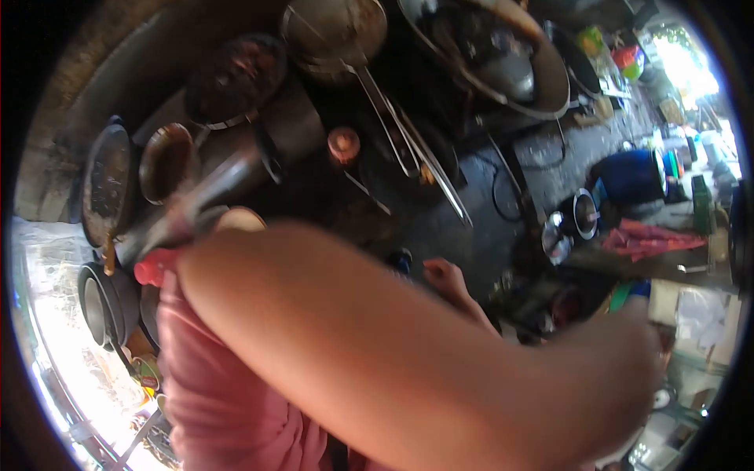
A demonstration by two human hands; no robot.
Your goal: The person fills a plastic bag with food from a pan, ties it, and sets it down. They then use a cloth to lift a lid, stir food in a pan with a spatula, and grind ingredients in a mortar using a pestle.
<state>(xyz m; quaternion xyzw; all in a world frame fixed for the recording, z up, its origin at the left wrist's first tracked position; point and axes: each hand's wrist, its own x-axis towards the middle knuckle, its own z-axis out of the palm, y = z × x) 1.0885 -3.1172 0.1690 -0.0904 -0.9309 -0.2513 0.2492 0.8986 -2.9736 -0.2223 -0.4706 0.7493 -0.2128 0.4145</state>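
My left arm (377,330), large and blurred, crosses the view from the pink sleeve (228,400) to the lower right. At its far end my left hand (624,353) is smeared, so its fingers cannot be made out. Beneath that arm shows my right hand (444,276), small and lower down, its fingers curled in. Whatever it holds, if anything, is hidden. A long-handled strainer or pan (334,35) lies ahead, its handle pointing towards me. A large wok (542,98) stands beside it at the top. Near the sleeve is a blurred red object (153,268).
At left are a dark pan (106,180), a brown bowl (167,161) and a black pot (110,302). A dark round pan (236,82) sits ahead, with a small copper-coloured cup (343,145) nearby. To the right are a blue bucket (624,177) and a pink cloth (652,239).
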